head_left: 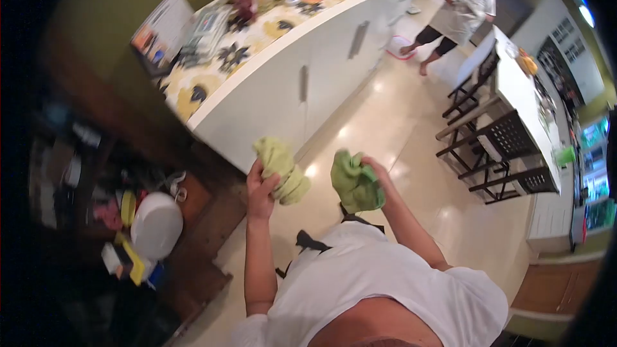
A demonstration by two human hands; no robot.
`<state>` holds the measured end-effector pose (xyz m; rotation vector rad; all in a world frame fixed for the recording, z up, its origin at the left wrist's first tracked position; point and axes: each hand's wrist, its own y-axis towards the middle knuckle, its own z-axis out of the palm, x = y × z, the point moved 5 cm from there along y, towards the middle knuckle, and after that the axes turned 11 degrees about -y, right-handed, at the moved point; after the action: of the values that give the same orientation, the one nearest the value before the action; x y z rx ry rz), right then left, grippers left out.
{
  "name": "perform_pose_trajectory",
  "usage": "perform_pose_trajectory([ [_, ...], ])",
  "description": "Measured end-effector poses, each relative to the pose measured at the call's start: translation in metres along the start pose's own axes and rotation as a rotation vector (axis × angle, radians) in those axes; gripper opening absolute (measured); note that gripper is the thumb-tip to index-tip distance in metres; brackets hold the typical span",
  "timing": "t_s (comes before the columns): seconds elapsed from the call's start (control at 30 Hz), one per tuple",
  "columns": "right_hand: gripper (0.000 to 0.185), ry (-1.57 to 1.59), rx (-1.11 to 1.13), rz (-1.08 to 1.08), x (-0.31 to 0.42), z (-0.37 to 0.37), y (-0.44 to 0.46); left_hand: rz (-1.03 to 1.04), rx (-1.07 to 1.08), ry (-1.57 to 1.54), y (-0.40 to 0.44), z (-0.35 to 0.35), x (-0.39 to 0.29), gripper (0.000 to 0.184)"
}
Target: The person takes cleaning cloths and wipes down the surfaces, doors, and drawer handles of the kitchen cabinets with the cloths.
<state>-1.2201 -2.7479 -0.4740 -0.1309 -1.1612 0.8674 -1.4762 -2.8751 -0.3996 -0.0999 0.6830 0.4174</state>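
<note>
My left hand (262, 194) grips a crumpled light green cloth (283, 170), its thumb lying across the fabric. A darker green cloth (355, 183) is bunched up in my right hand (376, 170), whose fingers are mostly hidden behind it. Both cloths are held up in front of my white shirt, above the tiled floor, with a gap between them.
A white cabinet (276, 99) with a flowered top carries jars, papers and a desk calendar (164, 29). Dark chairs (508, 138) line a white counter (524, 103) at right. Another person (459, 9) stands at the back. A shelf with a white round object (157, 225) is at left.
</note>
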Motion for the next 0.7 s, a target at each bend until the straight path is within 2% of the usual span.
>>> perform_pose_trajectory([
  [0.07, 0.041, -0.281, 0.174, 0.063, -0.005, -0.01, 0.012, 0.042, 0.07, -0.094, 0.015, 0.014, 0.005, 0.056],
  [0.13, 0.045, -0.681, 0.249, 0.062, 0.015, 0.014, 0.007, 0.124, 0.082, -0.125, 0.026, 0.04, 0.005, 0.057],
  [0.2, 0.06, -0.666, 0.479, 0.035, 0.04, 0.053, -0.014, 0.085, 0.069, -0.147, 0.036, 0.066, 0.013, 0.055],
  [0.3, 0.07, -0.395, 0.631, -0.018, 0.063, 0.069, -0.005, 0.078, 0.101, -0.051, 0.05, 0.087, 0.031, 0.053],
  [0.4, 0.059, -0.15, 0.452, -0.195, 0.084, 0.065, 0.009, 0.099, 0.138, 0.051, 0.061, 0.11, 0.046, 0.054],
  [0.47, 0.056, -0.155, 0.319, -0.222, 0.106, 0.051, 0.01, 0.048, 0.171, 0.035, 0.059, 0.107, 0.052, 0.057],
  [0.53, 0.06, -0.183, 0.232, -0.268, 0.121, 0.044, -0.002, -0.105, 0.02, -0.222, 0.053, 0.069, 0.073, 0.058],
  [0.57, 0.052, -0.229, 0.224, -0.287, 0.12, 0.04, -0.001, -0.186, -0.069, -0.343, 0.052, 0.05, 0.083, 0.058],
  [0.67, 0.038, -0.412, 0.139, -0.386, 0.119, 0.041, -0.007, -0.534, -0.147, -0.476, 0.032, 0.024, 0.113, 0.061],
  [0.7, 0.034, -0.387, 0.051, -0.417, 0.123, 0.044, -0.012, -0.621, -0.116, -0.486, 0.022, 0.018, 0.122, 0.059],
])
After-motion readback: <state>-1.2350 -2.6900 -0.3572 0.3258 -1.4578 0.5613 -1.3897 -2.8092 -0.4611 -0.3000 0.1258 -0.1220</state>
